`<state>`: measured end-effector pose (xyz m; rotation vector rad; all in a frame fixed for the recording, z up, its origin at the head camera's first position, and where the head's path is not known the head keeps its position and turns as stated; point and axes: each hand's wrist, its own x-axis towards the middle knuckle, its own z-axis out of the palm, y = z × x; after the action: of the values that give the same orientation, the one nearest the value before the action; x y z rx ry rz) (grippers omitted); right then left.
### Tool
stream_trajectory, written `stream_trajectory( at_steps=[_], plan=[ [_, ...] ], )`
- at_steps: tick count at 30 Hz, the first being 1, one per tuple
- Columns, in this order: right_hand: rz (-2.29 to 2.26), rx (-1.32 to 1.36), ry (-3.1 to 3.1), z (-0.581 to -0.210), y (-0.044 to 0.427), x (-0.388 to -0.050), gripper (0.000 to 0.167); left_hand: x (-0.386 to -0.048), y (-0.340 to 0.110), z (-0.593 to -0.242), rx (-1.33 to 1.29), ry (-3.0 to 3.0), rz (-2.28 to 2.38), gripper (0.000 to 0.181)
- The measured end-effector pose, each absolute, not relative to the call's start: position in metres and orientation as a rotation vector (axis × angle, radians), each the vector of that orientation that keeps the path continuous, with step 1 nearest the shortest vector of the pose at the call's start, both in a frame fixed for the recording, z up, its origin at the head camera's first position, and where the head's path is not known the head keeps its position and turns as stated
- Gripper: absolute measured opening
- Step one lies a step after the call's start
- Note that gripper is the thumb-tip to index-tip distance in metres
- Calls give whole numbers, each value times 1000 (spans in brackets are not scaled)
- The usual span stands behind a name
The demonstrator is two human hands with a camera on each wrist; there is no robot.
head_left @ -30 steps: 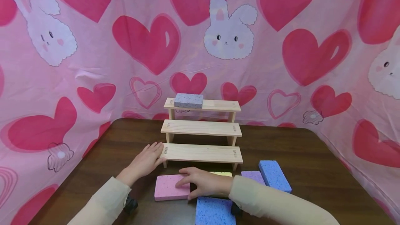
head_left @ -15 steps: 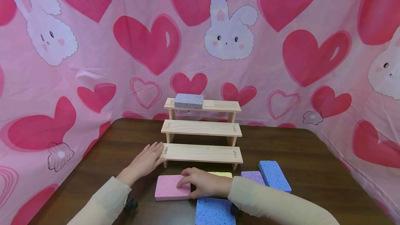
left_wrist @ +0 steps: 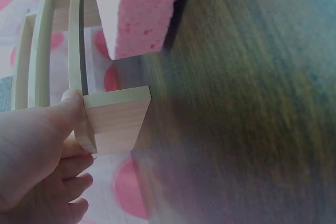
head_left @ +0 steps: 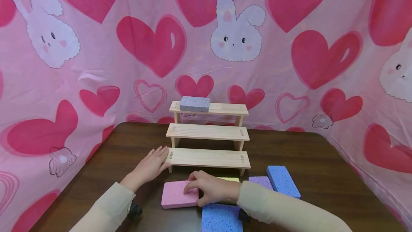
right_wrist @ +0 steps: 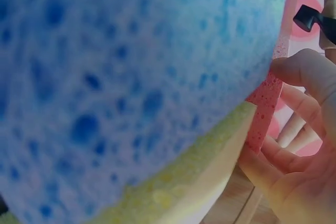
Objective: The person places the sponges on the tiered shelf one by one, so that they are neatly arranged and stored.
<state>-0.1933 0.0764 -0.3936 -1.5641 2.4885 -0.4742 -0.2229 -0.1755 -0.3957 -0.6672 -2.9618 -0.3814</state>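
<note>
A three-step wooden stand [head_left: 207, 157] has my left hand [head_left: 149, 167] at the left end of its lowest step. The left wrist view shows the thumb against that step's edge, with the fingers [left_wrist: 73, 182] bent around the end. My right hand [head_left: 214, 188] pinches the right end of a pink sponge [head_left: 178, 195] between thumb and fingers, in front of the stand. In the right wrist view, the pink sponge [right_wrist: 264, 109] lies between the fingertips of the right hand [right_wrist: 299, 140]. The yellow sponge [head_left: 230, 179] is partly hidden beneath the right hand and wrist.
A grey-blue sponge [head_left: 194, 104] lies on the top step, towards its left end. One blue sponge [head_left: 222, 219] is below the right wrist. Further right lie a purple sponge [head_left: 261, 182] and another blue sponge [head_left: 283, 182]. A patterned pink cloth [head_left: 193, 46] hangs behind the table.
The pink sponge has shifted slightly to the right and turned a little. My right hand has moved a little with it, its fingers more bent. The left hand has stayed on the stand.
</note>
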Motion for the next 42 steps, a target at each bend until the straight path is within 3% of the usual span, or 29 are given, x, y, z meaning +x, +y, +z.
stream_trajectory(
  at_steps=[21, 42],
  plan=[
    [-586, -1714, 2474, -363, 96, -189, 43, -223, -176, -396, -693, -2926, -367, 61],
    [-738, -1584, 2569, -322, 132, -200, 42, -222, -175, -395, -682, -2943, -381, 60]
  ],
)
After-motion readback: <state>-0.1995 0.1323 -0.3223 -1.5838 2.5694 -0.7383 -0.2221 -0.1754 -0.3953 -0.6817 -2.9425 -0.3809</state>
